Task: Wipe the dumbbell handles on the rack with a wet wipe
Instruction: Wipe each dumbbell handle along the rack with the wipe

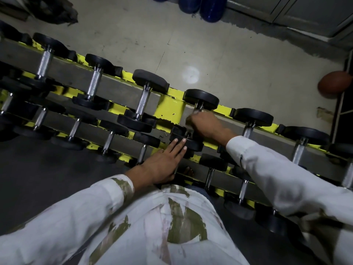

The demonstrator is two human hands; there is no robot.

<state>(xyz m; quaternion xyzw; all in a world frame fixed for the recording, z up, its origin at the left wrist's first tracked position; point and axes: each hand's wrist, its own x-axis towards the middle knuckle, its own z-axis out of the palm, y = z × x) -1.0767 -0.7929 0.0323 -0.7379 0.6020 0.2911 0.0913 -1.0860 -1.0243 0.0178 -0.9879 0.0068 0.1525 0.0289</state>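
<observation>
A yellow rack (pixel 168 109) holds rows of black dumbbells with steel handles. My right hand (pixel 205 124) is closed around the handle of the top-row dumbbell (pixel 201 98); a bit of pale wet wipe (pixel 188 119) shows at my fingers. That handle is almost fully hidden under the hand. My left hand (pixel 162 163) lies flat with fingers together, its fingertips resting on the near black weight (pixel 188 143) of the same dumbbell. It holds nothing. The neighbouring dumbbell handle (pixel 142 102) to the left is bare.
More dumbbells fill the lower tiers, such as one handle (pixel 108 139) on the middle row. Beyond the rack lie a tiled floor, blue objects (pixel 200 6) at the top, and a brown ball (pixel 334 84) at the right edge.
</observation>
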